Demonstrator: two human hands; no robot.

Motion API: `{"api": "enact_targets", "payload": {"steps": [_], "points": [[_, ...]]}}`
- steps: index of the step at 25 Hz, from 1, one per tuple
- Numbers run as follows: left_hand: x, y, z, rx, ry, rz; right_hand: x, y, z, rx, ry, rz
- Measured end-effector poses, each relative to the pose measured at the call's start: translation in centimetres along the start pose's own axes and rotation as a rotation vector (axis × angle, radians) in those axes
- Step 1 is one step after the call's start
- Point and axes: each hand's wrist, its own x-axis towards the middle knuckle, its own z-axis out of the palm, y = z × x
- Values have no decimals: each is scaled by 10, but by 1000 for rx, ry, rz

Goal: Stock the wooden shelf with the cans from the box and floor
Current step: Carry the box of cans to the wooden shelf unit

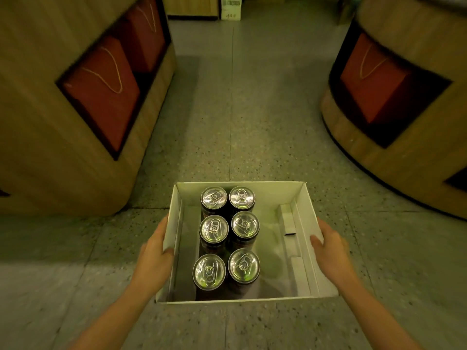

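Note:
A white open cardboard box point(307, 223) is held over the speckled floor in the lower middle of the head view. Inside it stand several dark cans point(230, 238) with silver pull-tab tops, set in two rows along the box's left half. My left hand point(156, 253) grips the box's left wall, thumb over the rim. My right hand point(331, 248) grips the right wall the same way. The box's right half holds only folded cardboard inserts.
A wooden display unit point(50, 152) with red bags in its openings stands at the left. A rounded wooden unit point(404, 137) with a red bag stands at the right. An aisle of tiled floor point(242, 109) runs between them toward stacked cartons point(230, 7) at the back.

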Motion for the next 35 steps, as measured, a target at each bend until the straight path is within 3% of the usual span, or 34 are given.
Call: {"api": "enact_targets", "payload": {"steps": [10, 16, 27, 35], "points": [[-94, 253, -222, -32, 48, 100, -69, -258, -225, -26, 45, -88], [-98, 329, -296, -2, 51, 124, -81, -353, -292, -84, 97, -124], [-7, 391, -326, 15, 41, 128, -12, -423, -325, -133, 118, -133], [144, 465, -318, -69, 104, 135, 165, -473, -339, -135, 92, -219]]}}
